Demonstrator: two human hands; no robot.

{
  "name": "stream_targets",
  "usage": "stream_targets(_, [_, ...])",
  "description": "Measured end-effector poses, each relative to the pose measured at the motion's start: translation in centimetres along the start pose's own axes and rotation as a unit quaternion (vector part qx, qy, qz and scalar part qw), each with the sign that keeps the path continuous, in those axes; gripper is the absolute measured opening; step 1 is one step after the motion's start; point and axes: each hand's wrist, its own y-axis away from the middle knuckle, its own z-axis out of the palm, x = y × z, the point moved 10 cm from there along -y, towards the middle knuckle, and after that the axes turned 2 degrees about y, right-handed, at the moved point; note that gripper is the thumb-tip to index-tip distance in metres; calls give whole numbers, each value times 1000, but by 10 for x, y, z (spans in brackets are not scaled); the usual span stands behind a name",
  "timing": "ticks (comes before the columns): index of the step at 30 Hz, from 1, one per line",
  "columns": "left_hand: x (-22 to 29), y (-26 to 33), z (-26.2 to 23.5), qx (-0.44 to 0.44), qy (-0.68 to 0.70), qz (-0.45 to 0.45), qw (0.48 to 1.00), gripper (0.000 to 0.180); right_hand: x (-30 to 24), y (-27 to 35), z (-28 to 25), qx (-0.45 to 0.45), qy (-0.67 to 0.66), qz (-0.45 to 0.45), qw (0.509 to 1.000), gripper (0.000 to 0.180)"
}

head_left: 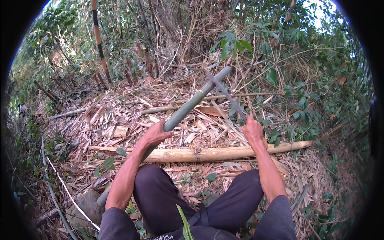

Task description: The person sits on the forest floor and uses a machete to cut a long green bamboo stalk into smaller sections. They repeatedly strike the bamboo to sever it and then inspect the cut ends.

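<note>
Head view, seated on a slope littered with dry bamboo leaves. Left hand [155,134] wrapped in a closed grip around a green bamboo pole [188,108], slanting up and away to its cut end near the dry brush; lower end running down past the left knee to a grey stone [82,206]. Right hand [253,131] clamped on the handle of a long dark blade [226,94], raised, tip crossing the pole just below its far end. Pale dry bamboo log [224,153] lying crosswise on the ground just beyond both knees, beneath both hands. Open leaf litter to the left; standing bamboo stems [98,40] and cut stumps farther up the slope; leafy green shrubs [296,108] crowding the right edge.
</note>
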Motion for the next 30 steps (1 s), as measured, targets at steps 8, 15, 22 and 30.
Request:
stream_targets(8, [-12,-1,-2,-9,15,-27,999,52,-76,29,-13,117,13,-273,955,16])
stream_targets(15, [-11,2,3,-21,15,2,1000,47,-4,2,14,-24,-15,-35,999,9])
stream_targets(22, [-17,1,11,-45,55,-18,997,51,-34,11,6,8,-2,-135,991,8])
stream_targets(30, [-10,2,-6,17,0,-9,1000,44,-55,17,9,-29,-3,-155,987,4])
